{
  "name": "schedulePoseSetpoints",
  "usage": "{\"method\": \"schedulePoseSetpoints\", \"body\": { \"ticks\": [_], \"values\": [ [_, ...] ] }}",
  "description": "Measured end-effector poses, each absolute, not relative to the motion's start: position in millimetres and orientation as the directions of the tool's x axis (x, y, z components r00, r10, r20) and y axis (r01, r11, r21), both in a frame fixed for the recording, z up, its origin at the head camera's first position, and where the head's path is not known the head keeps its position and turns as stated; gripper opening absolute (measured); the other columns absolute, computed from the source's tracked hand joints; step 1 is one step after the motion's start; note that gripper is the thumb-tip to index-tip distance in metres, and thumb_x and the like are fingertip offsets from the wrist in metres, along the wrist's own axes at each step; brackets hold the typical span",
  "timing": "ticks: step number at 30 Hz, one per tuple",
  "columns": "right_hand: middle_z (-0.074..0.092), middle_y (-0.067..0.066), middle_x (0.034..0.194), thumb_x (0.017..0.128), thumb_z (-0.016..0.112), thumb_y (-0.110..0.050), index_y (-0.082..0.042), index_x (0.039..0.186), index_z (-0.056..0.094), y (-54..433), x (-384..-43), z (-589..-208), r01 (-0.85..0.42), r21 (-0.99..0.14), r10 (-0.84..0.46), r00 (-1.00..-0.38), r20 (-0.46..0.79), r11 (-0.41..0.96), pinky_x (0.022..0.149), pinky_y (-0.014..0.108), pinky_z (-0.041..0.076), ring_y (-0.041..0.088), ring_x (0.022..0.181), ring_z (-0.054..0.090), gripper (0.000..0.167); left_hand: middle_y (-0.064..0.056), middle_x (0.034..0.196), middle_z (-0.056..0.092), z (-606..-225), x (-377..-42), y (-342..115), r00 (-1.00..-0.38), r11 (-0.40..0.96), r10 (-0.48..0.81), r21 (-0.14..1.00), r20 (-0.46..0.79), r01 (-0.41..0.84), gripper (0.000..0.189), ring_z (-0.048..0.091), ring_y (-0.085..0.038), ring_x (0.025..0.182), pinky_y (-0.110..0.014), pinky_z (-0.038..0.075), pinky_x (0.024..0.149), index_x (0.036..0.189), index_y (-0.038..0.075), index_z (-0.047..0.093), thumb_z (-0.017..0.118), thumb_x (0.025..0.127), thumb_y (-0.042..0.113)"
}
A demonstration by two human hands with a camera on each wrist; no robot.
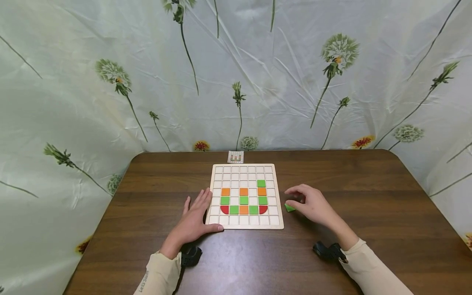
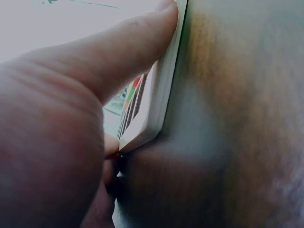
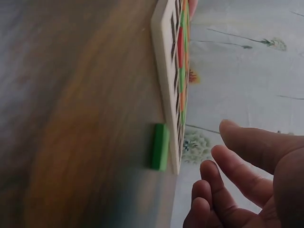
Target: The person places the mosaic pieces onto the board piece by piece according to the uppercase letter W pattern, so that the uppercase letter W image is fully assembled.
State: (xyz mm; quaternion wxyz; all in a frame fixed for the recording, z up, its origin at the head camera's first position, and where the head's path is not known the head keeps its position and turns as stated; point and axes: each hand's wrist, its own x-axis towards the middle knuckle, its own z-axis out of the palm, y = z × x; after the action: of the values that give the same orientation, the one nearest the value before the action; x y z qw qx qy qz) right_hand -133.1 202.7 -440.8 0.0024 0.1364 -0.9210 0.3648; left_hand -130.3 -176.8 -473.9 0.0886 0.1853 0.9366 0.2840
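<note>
A pale wooden grid board [image 1: 244, 224] lies on the table, with green, orange and red pieces in some of its cells. My left hand [image 1: 193, 221] rests along the board's left side, its thumb over the front left corner and its fingers extended on the left edge. To the right of the board a loose green block [image 1: 289, 207] lies on the tabletop. Over that block hovers my right hand [image 1: 313, 205], loosely curved, with thumb and fingertips apart and nothing between them. In the right wrist view the green block [image 3: 160, 147] is separate from the fingers.
A small printed pattern card [image 1: 235, 157] lies behind the board near the far edge of the brown wooden table [image 1: 368, 196]. A floral curtain [image 1: 280, 82] hangs behind the table. Dark straps with small devices [image 1: 328, 250] sit at both wrists.
</note>
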Motion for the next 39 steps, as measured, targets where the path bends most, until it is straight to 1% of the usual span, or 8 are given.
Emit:
{"method": "schedulePoseSetpoints", "body": {
  "ticks": [4,8,11,18,24,34,39],
  "values": [
    [0.069,0.004,0.102,0.088,0.079,-0.014,-0.006,0.112,0.073,210,-131,-445,-0.251,-0.684,-0.257,-0.962,0.096,0.684,0.070,0.028,0.049,0.018,0.085,0.059,0.026,-0.013,0.167,0.014,-473,-129,-177,-0.916,0.770,0.396,0.564,-0.060,0.296,0.116,0.007,-0.032,0.154,-0.061,-0.005,0.117,0.159,0.000,0.019,0.079,0.078,0.058],
    [0.070,0.004,0.104,0.090,0.077,-0.015,-0.004,0.114,0.072,213,-131,-447,-0.241,-0.700,-0.276,-0.959,0.065,0.672,0.071,0.027,0.049,0.019,0.089,0.060,0.027,-0.011,0.168,0.011,-472,-128,-177,-0.915,0.773,0.396,0.567,-0.081,0.285,0.118,0.005,-0.030,0.155,-0.060,-0.007,0.118,0.160,0.002,0.017,0.079,0.078,0.060],
    [0.070,0.005,0.106,0.090,0.076,-0.014,-0.003,0.115,0.071,215,-130,-448,-0.228,-0.702,-0.287,-0.957,0.034,0.675,0.073,0.029,0.049,0.019,0.091,0.060,0.028,-0.009,0.168,0.010,-472,-128,-177,-0.915,0.774,0.395,0.568,-0.088,0.279,0.117,0.004,-0.029,0.155,-0.059,-0.008,0.118,0.160,0.003,0.016,0.078,0.079,0.060],
    [0.070,0.005,0.108,0.089,0.076,-0.010,-0.003,0.116,0.071,218,-130,-450,-0.230,-0.664,-0.316,-0.949,-0.010,0.712,0.077,0.034,0.050,0.019,0.093,0.059,0.029,-0.011,0.168,0.011,-473,-129,-177,-0.913,0.770,0.399,0.571,-0.082,0.285,0.116,0.004,-0.030,0.155,-0.061,-0.007,0.118,0.160,0.002,0.017,0.077,0.080,0.061],
    [0.067,0.004,0.106,0.088,0.077,-0.007,-0.004,0.116,0.071,218,-131,-450,-0.269,-0.624,-0.345,-0.938,-0.002,0.734,0.079,0.038,0.050,0.020,0.093,0.058,0.029,-0.011,0.168,0.010,-471,-129,-176,-0.912,0.763,0.402,0.582,-0.083,0.283,0.116,0.004,-0.030,0.155,-0.061,-0.007,0.117,0.160,0.002,0.017,0.078,0.080,0.059],
    [0.065,0.004,0.104,0.087,0.075,-0.002,-0.005,0.111,0.072,217,-130,-450,-0.314,-0.590,-0.375,-0.927,0.021,0.743,0.079,0.037,0.051,0.019,0.091,0.058,0.024,-0.011,0.168,0.010,-473,-130,-176,-0.911,0.764,0.402,0.580,-0.087,0.282,0.116,0.004,-0.029,0.155,-0.061,-0.007,0.118,0.160,0.002,0.016,0.078,0.079,0.060],
    [0.064,0.004,0.102,0.089,0.073,-0.002,-0.005,0.110,0.072,216,-130,-448,-0.325,-0.577,-0.382,-0.924,0.025,0.749,0.078,0.038,0.051,0.018,0.089,0.058,0.021,-0.011,0.167,0.010,-472,-130,-176,-0.912,0.764,0.401,0.582,-0.087,0.280,0.116,0.004,-0.029,0.155,-0.061,-0.007,0.118,0.160,0.002,0.017,0.078,0.079,0.060]
  ]
}}
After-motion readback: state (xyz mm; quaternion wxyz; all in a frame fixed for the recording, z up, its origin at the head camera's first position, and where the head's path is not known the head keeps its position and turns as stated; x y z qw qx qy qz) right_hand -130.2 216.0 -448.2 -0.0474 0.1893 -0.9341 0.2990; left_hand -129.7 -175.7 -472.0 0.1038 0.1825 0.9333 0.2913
